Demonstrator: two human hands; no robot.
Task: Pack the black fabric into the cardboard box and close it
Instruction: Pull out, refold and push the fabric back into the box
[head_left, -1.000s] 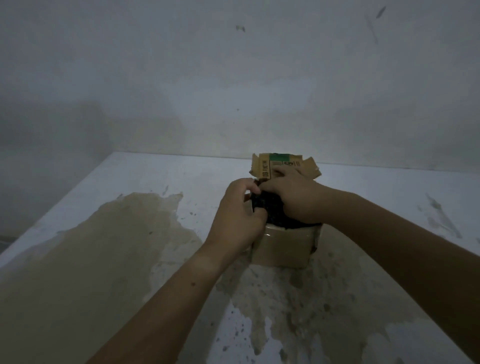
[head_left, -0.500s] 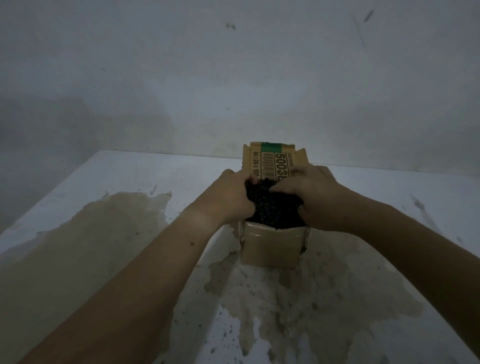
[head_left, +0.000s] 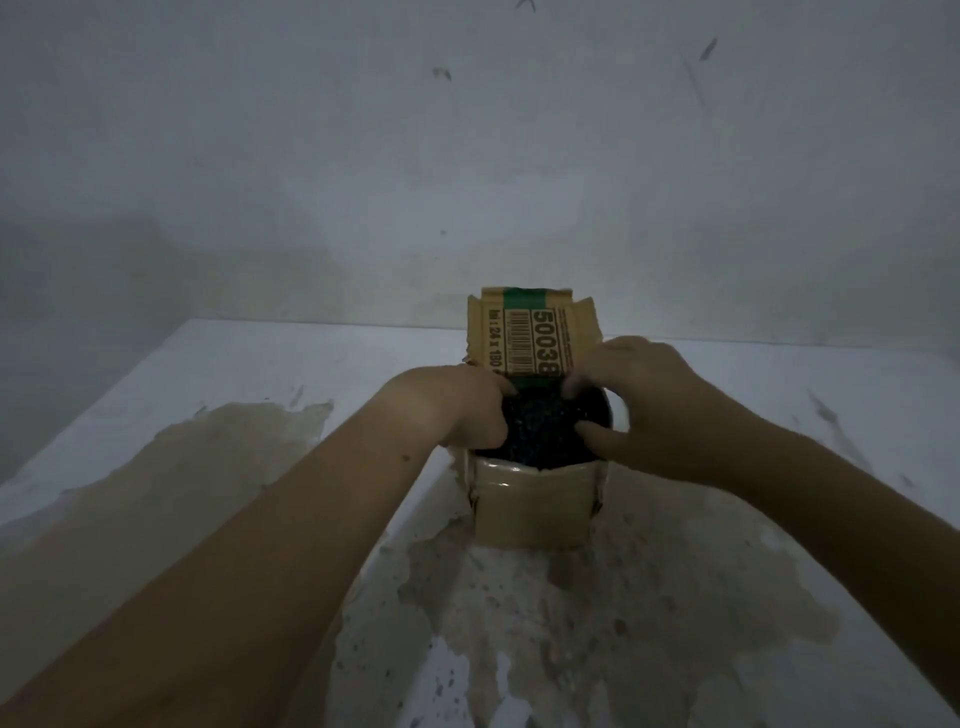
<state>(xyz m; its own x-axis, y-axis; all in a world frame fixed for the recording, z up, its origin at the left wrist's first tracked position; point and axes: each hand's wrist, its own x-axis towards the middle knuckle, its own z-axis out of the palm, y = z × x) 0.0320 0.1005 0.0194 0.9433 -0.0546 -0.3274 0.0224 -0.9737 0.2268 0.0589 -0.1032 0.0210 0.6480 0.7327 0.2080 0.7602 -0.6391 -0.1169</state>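
Head view: left hand (head_left: 457, 410) and right hand (head_left: 649, 410) clutch black fabric (head_left: 540, 431), fingertips buried inside the dim cardboard box (head_left: 535, 509).

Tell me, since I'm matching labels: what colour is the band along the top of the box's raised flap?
Green band on the brown flap; the head view shows it.

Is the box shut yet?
Open. The cardboard box has its printed flap standing up, and black fabric shows at its top.
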